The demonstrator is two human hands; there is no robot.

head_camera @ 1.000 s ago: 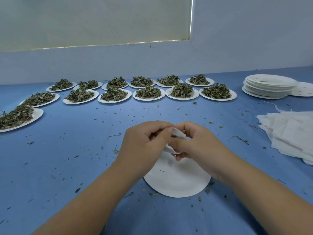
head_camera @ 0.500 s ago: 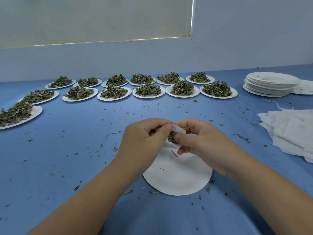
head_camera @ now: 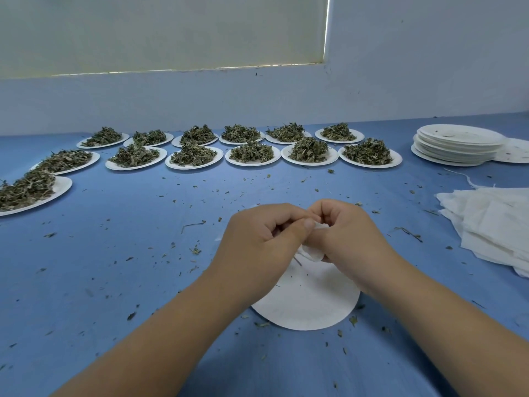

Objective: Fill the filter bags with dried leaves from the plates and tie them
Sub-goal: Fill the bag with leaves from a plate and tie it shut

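Note:
A small white filter bag [head_camera: 314, 253] is held between both hands above a bare white paper plate [head_camera: 306, 308] near me. My left hand [head_camera: 257, 247] pinches the bag's top with thumb and curled fingers. My right hand [head_camera: 346, 233] grips the bag from the right, fingers curled round it. Most of the bag is hidden by the hands. Several paper plates heaped with dried leaves [head_camera: 252, 151] stand in two rows at the back and along the left [head_camera: 25, 190].
A stack of used white plates [head_camera: 455, 144] stands at the back right. A pile of flat white filter bags [head_camera: 495, 222] lies at the right edge. Leaf crumbs are scattered over the blue tabletop [head_camera: 114, 267]. A wall rises behind the plates.
The hands have drawn closer together over the bag's mouth; the leaves seen inside it half a second ago are now hidden. The view has tilted slightly.

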